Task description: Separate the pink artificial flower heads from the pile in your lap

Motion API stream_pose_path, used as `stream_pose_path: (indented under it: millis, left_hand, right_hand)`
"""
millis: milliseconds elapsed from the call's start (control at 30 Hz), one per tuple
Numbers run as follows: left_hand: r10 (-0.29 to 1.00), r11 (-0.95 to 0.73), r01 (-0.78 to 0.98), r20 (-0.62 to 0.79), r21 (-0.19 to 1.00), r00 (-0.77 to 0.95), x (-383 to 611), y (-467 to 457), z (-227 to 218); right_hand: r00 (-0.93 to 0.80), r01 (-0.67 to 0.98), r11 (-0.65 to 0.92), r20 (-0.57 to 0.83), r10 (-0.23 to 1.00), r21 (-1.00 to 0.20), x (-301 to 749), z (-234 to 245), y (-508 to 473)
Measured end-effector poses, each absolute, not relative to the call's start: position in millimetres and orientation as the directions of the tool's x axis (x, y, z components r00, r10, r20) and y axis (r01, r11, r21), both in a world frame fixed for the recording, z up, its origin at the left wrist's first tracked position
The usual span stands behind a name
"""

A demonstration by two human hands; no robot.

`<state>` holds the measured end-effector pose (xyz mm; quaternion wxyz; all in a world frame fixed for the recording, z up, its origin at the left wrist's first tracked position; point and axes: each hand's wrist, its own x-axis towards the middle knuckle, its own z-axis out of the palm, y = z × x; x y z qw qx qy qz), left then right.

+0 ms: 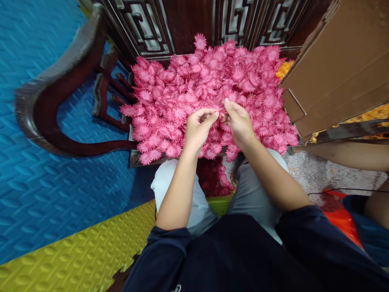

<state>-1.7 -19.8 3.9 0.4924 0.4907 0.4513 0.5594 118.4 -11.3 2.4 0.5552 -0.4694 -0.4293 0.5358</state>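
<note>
A large heap of pink artificial flowers (182, 81) with thin pointed petals covers the seat of a dark wooden chair. Over the front part of the heap, my left hand (197, 126) pinches a pink artificial flower (215, 104) between thumb and forefinger. Close beside it, my right hand (240, 122) has its thumb and forefinger pressed together at the same flower's right side. That flower is slightly blurred and blends in with the pink ones below. Its underside is partly hidden by my fingers.
The chair's curved armrest (45, 93) rises on the left over blue floor matting (100, 190). A cardboard box (340, 61) leans in at the right, with yellow flowers (284, 69) behind it. Carved dark panels (191, 24) stand at the back. Another person's limb (349, 155) shows at the right.
</note>
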Motion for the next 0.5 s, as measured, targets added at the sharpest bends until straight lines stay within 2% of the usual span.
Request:
stream_pose_path:
  millis: [100,200,267,333,500]
  left_hand:
    - [0.971,-0.186,0.097,0.198,0.978,-0.135,-1.8,-21.6,5.5]
    - [0.897,-0.270,0.392,0.378,0.879,-0.228,-2.6,-25.0,7.6]
    - [0.857,-0.281,0.500,0.448,0.819,-0.253,-2.4,-26.7,7.4]
    - [0.855,-0.287,0.500,0.453,0.817,-0.251,-1.2,-27.2,5.3]
    - [0.867,-0.305,0.360,0.413,0.882,-0.278,3.6,-25.8,0.2]
  right_hand:
    - [0.011,-0.189,-0.006,-0.009,1.000,-0.982,114.5,5.8,-15.5]
    - [0.010,-0.164,0.065,0.065,0.998,-0.984,111.4,6.9,-17.9]
    - [0.032,-0.145,0.094,0.090,0.995,-0.985,110.9,5.3,-17.5]
    - [0.043,-0.131,0.093,0.088,0.995,-0.987,111.3,2.9,-16.2]
    - [0.061,-0.107,0.102,0.096,0.994,-0.989,112.2,1.3,-14.8]
